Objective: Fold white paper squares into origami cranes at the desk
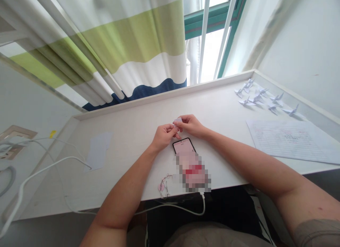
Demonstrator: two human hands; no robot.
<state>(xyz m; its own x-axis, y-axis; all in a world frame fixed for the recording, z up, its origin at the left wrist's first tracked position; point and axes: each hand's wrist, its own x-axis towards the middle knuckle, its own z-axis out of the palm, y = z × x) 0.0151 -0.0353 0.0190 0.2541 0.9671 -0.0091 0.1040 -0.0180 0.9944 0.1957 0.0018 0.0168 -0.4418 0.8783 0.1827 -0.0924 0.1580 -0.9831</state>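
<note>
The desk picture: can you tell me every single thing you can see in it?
desk: one, white, across the middle
folded paper birds: about eight, white, far right corner
lined paper: at least one sheet, white, right side
paper slips: count unclear, white, left side
phone: one, black-edged, pinkish screen partly blurred, front middle
charm string: one, pink and clear, left of phone
cables: several, white, left side and phone's bottom
tag: one, yellow, left
socket plate: one, beige, left wall
curtain: white, green, blue, behind desk
window frame: green, behind desk
small paper: one, white, between both hands
left hand, right hand: one each, bare, middle
</note>
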